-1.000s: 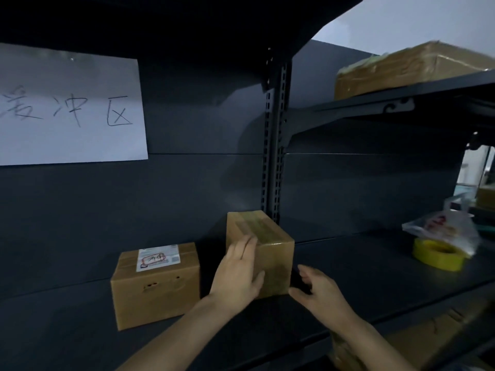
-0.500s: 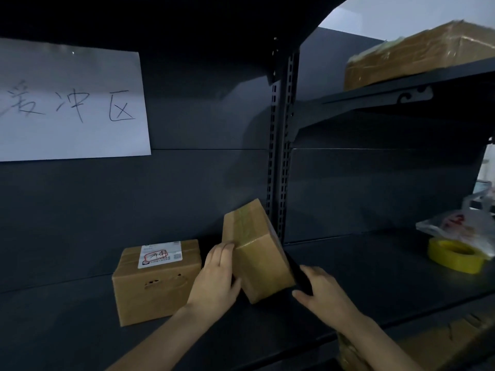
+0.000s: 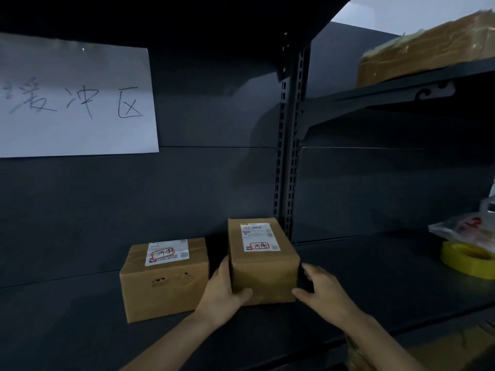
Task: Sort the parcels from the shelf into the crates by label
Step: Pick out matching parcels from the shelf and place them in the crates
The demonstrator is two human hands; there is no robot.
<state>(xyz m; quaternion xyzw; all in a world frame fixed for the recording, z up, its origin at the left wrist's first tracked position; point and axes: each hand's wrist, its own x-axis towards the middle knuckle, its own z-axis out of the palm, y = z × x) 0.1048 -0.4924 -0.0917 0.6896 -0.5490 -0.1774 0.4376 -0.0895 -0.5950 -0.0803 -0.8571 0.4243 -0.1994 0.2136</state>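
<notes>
Brown cardboard box (image 3: 263, 274), white label (image 3: 258, 236) with a red stamp on top, at 6 o'clock on the shelf (image 3: 375, 277). Both hands clamp it: left hand (image 3: 225, 290) at its 9, right hand (image 3: 321, 293) at its 3. Second box (image 3: 163, 285) just beside at 9. Plastic bag (image 3: 466, 228) at 3, contents too blurry.

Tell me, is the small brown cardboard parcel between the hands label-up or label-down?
Label-up: its white shipping label faces upward on the brown cardboard parcel, left hand gripping it.

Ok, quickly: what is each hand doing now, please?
Left hand: grips the parcel.
Right hand: at the parcel's right side; grip cannot be told.
</notes>
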